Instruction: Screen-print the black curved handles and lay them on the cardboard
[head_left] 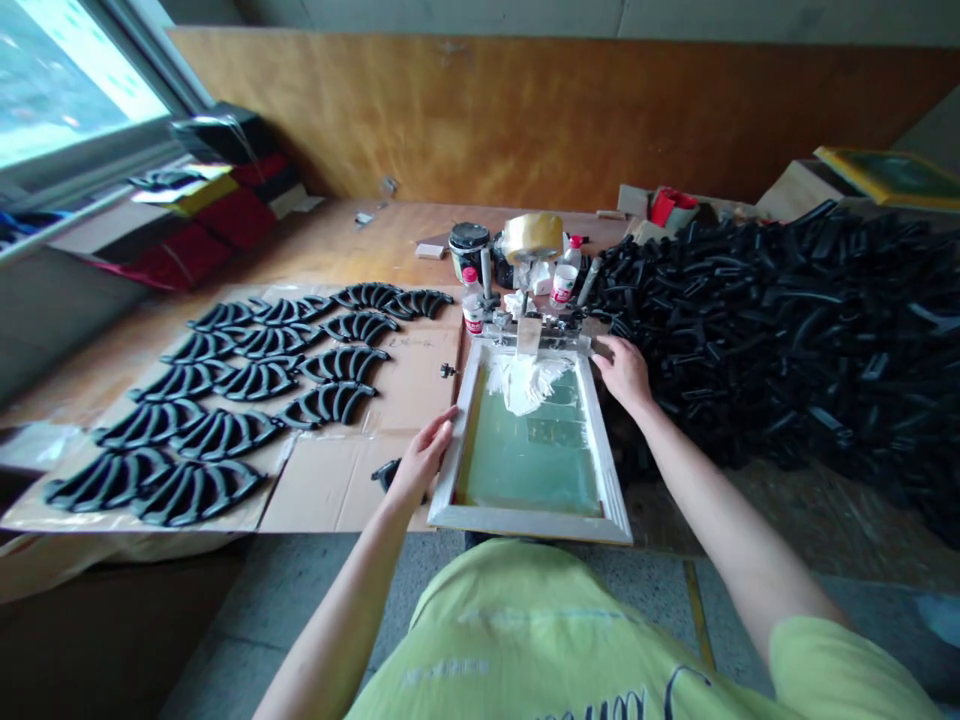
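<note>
A white-framed printing screen [615, 505] with green mesh lies in front of me, white ink smeared at its far end. My left hand [421, 462] rests on the frame's left edge, fingers curled over it. My right hand [624, 372] touches the frame's far right corner, beside the metal clamp [534, 328]. A small black piece [385, 472] shows just under my left hand.
Rows of curved black plastic parts [225, 400] lie on flattened cardboard [337, 490] at left. A large heap of black parts [795, 320] fills the right. Jars, bottles and a tape roll [531, 236] stand behind the screen. Red and black items sit by the window.
</note>
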